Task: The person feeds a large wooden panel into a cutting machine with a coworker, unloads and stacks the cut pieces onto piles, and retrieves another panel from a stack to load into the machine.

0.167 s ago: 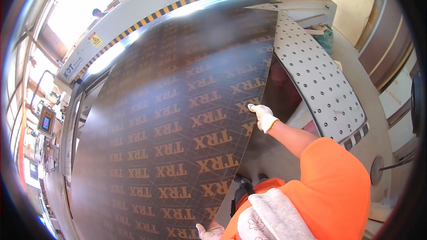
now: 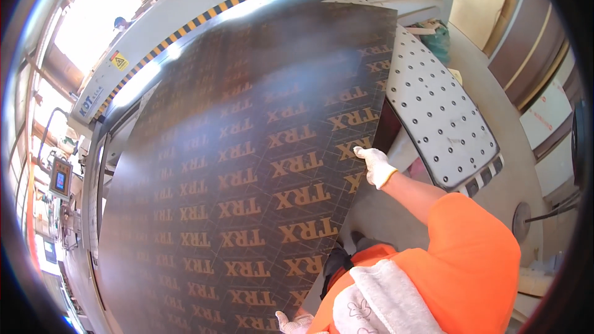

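A large dark brown sheet (image 2: 204,124) with repeated gold printing lies across the machine's bed, reaching under or up to the long beam (image 2: 154,43) with a yellow-and-black striped edge. My right hand (image 2: 377,166), in a pale glove, is closed on the sheet's right edge, thumb on top. At the bottom of the view, my left hand (image 2: 294,323), also gloved, grips the near part of that same edge, partly hidden by my body. Right of the sheet is a white side table (image 2: 436,111) dotted with small round fittings.
A control screen (image 2: 60,176) on an arm stands at the far left. Another person (image 2: 120,23) is behind the beam. Large boards (image 2: 526,55) lean at the right. Scraps and a green bag (image 2: 436,43) sit behind the side table, and a round base with a rod (image 2: 521,219) is at right.
The sheet and my right hand have shifted rightward over the side table, covering more of its inner edge. The machine appears slightly higher and further left in the picture.
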A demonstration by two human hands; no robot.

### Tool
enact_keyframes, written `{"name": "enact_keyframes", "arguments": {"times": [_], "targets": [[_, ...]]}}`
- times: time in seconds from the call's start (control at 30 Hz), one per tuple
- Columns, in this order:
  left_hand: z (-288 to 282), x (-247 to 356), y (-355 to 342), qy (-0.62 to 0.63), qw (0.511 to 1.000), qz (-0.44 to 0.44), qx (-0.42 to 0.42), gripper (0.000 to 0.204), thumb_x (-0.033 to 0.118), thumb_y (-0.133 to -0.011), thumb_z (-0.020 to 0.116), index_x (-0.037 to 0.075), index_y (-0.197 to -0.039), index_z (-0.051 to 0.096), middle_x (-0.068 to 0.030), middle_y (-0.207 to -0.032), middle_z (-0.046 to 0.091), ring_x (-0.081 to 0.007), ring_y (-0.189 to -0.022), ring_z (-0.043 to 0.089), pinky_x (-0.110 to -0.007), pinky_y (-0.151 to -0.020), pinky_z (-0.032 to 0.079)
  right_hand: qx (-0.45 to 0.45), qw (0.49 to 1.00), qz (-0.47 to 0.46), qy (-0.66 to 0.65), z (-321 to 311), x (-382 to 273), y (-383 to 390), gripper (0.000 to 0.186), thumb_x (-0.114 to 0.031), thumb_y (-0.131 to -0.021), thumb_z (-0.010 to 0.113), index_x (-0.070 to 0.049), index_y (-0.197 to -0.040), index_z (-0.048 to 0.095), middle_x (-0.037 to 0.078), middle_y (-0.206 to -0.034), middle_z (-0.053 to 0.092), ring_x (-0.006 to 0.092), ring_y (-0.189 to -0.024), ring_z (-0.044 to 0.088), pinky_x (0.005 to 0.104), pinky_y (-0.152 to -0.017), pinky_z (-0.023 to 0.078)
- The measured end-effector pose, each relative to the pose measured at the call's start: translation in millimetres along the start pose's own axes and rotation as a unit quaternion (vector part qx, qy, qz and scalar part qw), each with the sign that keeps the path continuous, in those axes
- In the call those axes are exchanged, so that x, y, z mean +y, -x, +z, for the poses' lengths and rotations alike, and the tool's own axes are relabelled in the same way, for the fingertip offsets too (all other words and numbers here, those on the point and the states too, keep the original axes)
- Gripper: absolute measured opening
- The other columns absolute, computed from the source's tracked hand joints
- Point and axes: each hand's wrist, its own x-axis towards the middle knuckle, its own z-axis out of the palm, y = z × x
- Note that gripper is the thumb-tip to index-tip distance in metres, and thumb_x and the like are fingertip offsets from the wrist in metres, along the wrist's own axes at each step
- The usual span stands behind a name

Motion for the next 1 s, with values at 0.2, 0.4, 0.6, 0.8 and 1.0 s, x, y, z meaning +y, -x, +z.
{"name": "enact_keyframes", "arguments": {"times": [0.2,0.4,0.6,0.8,1.0], "targets": [[59.5,-99.8,-9.1,-0.128,0.824,0.437,0.337,0.089,0.075,-0.096,0.067,-0.004,-0.136,0.069,-0.019,-0.12,0.078,-0.0336,-0.102,0.073,-0.045,-0.089,0.06,0.042,0.999,-0.008,0.018,-115.6,10.0,86.4,0.067,-0.029,-0.099,0.09,-0.002,-0.155,0.065,0.018,-0.18,0.045,0.0307,-0.171,0.028,0.0505,-0.137,0.018],[88.2,-141.2,-30.9,-0.191,0.726,0.592,0.291,0.05,0.044,-0.11,0.07,-0.002,-0.126,0.077,-0.0115,-0.117,0.083,-0.027,-0.099,0.078,-0.039,-0.086,0.062,0.084,0.993,-0.044,0.073,-172.3,25.1,171.1,0.055,-0.038,-0.101,0.087,0.001,-0.137,0.072,0.014,-0.148,0.072,0.0327,-0.124,0.072,0.0475,-0.101,0.058],[101.7,-59.1,-14.3,-0.185,0.728,0.619,0.229,0.035,0.026,-0.111,0.072,0.003,-0.137,0.074,-0.0101,-0.134,0.08,-0.0304,-0.116,0.079,-0.047,-0.103,0.065,-0.093,0.995,0.023,0.023,-183.6,40.8,212.8,0.023,-0.026,-0.112,0.073,-0.007,-0.125,0.077,0.005,-0.115,0.082,0.0259,-0.096,0.078,0.0477,-0.076,0.066],[74.3,-51.0,-72.6,-0.105,0.74,0.64,0.179,0.045,0.031,-0.109,0.078,0.005,-0.144,0.07,-0.0078,-0.142,0.076,-0.0329,-0.129,0.071,-0.049,-0.11,0.06,-0.177,0.913,0.086,0.357,-246.3,12.5,245.6,0.02,-0.021,-0.105,0.076,-0.001,-0.109,0.078,0.016,-0.096,0.083,0.0272,-0.077,0.081,0.0446,-0.071,0.067],[42.5,-234.8,-229.8,-0.252,0.842,0.415,0.233,0.046,0.029,-0.109,0.079,-0.006,-0.137,0.069,-0.0275,-0.135,0.075,-0.0487,-0.125,0.072,-0.066,-0.112,0.058,-0.035,0.737,-0.453,0.5,-378.3,-151.0,188.4,0.024,-0.009,-0.102,0.078,-0.001,-0.124,0.075,0.015,-0.12,0.08,0.0256,-0.107,0.076,0.0413,-0.099,0.061]]}}
